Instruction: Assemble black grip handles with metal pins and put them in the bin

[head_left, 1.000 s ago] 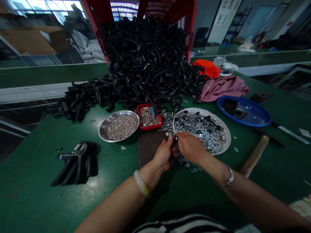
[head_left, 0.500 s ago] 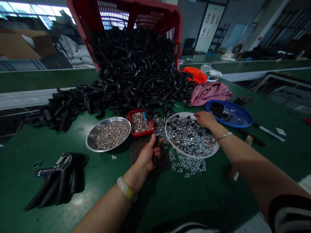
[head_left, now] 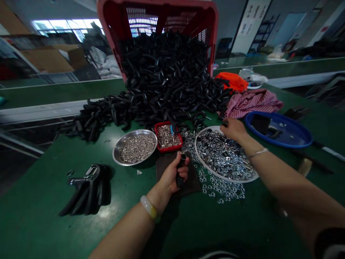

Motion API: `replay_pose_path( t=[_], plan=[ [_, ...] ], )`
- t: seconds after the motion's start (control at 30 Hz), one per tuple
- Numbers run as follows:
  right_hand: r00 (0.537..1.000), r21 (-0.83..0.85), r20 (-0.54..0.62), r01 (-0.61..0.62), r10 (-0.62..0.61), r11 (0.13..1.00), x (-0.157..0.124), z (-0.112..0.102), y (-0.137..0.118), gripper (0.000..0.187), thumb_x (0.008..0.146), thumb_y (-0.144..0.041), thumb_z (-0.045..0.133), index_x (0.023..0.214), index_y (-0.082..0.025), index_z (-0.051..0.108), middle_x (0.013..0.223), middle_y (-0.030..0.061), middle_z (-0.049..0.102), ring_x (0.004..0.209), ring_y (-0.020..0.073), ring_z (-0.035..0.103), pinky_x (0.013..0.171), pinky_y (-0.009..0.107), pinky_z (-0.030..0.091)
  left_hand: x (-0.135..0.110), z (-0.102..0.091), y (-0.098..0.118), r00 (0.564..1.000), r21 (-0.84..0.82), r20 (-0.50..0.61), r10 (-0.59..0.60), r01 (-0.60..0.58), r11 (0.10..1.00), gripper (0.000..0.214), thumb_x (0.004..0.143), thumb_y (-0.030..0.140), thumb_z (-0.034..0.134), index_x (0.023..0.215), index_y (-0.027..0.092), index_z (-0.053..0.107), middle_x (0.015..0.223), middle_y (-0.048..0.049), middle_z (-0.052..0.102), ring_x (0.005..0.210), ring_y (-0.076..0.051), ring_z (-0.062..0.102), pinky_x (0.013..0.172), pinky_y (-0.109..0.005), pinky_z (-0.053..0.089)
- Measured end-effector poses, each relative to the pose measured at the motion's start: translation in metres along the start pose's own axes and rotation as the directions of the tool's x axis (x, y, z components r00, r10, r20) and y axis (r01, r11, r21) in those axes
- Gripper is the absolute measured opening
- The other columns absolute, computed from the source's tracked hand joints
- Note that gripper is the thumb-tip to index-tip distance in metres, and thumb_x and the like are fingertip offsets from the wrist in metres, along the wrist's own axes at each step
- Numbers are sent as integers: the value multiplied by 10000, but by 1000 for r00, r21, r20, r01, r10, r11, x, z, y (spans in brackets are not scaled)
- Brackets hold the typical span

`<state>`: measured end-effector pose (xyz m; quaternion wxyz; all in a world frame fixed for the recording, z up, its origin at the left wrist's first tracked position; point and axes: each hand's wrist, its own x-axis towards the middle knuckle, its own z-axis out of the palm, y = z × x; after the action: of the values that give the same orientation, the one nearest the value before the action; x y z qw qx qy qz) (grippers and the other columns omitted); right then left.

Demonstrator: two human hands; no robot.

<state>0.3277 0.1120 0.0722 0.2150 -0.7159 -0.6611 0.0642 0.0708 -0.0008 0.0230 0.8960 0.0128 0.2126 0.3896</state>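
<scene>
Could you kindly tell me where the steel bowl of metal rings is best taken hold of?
Take the steel bowl by its bare rim on the left side, coming from the left: the rim flares clear there, while the red tray crowds its right side.

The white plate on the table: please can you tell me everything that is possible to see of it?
The white plate is round and shallow, with a plain rim; I cannot tell if it is ceramic or plastic. It lies flat on the green table, heaped with silvery metal nuts and a few small black pieces. More nuts lie spilled beside its lower left edge. The right hand is at its upper rim, with the fingers over the edge, though contact is hard to confirm.
</scene>
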Motion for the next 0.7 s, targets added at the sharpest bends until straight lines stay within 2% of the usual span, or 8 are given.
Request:
replay_pose_path(
  t=[0.07, 0.13, 0.2, 0.33, 0.47, 0.57, 0.63, 0.7],
  plan=[
    [996, 276, 71, 37, -58, 960, -36, -4, -25, 387, 803, -277, 496, 1137, -84, 519, 778, 90, 627, 645, 146, 594, 591, 285, 475, 0, 0, 1, 1000, -4, 25, -9, 9, 1000, 314, 844, 416, 484, 801, 106, 509, 670, 14, 524, 370, 20, 321, 302, -74, 280],
    [965, 608, 147, 86, -218, 789, -76, -1, -52, 382, 813, -348, 503, 1129, -133, 519, 809, 66, 622, 623, 133, 592, 559, 285, 507, 0, 2, 0, 999, 0, 42, -3, 3, 1000, 318, 849, 416, 476, 804, 104, 514, 680, 10, 526, 370, 22, 320, 302, -74, 281],
    [946, 714, 41, 197, -321, 672, -110, 5, -76, 330, 810, -350, 524, 1090, -177, 546, 950, 75, 594, 721, 139, 603, 568, 279, 527, -1, 3, -1, 998, 6, 57, 8, -8, 1000, 318, 847, 415, 481, 817, 101, 524, 692, 7, 528, 375, 24, 327, 310, -71, 287],
    [847, 519, -166, 511, -505, 685, -139, 15, -103, 234, 820, -249, 525, 1037, -185, 584, 1013, 82, 574, 883, 165, 575, 690, 315, 527, -6, -1, -2, 997, 45, 64, 52, -55, 997, 304, 799, 416, 557, 823, 113, 540, 599, 37, 467, 371, 17, 315, 324, -68, 283],
    [636, 216, -187, 770, -749, 600, -148, 11, -119, 256, 839, -185, 485, 1064, -109, 579, 955, 121, 610, 908, 196, 553, 760, 357, 496, -15, -10, 4, 988, 217, 56, 146, -154, 964, 414, 675, 530, 636, 798, 146, 544, 497, 72, 373, 366, -9, 285, 348, -108, 291],
    [487, 33, -247, 868, -838, 495, -159, 9, -128, 280, 849, -150, 457, 1096, -95, 575, 967, 130, 623, 900, 203, 557, 728, 332, 496, -21, -13, 12, 965, 362, 94, 246, -263, 894, 599, 554, 716, 571, 758, 154, 541, 518, 55, 401, 407, -34, 326, 390, -153, 321],
    [443, -41, -276, 881, -853, 471, -167, 11, -132, 292, 839, -128, 467, 1111, -101, 572, 981, 122, 627, 897, 205, 561, 718, 320, 494, -24, -14, 17, 930, 452, 181, 321, -368, 812, 648, 504, 771, 528, 706, 156, 530, 535, 40, 415, 453, -55, 364, 434, -181, 340],
    [439, -68, -299, 876, -847, 478, -172, 14, -134, 302, 831, -120, 480, 1118, -99, 568, 990, 122, 626, 916, 208, 559, 747, 323, 487, -25, -15, 21, 890, 524, 280, 359, -455, 720, 660, 489, 793, 500, 660, 156, 516, 534, 35, 403, 482, -70, 375, 465, -205, 347]
  ],
)
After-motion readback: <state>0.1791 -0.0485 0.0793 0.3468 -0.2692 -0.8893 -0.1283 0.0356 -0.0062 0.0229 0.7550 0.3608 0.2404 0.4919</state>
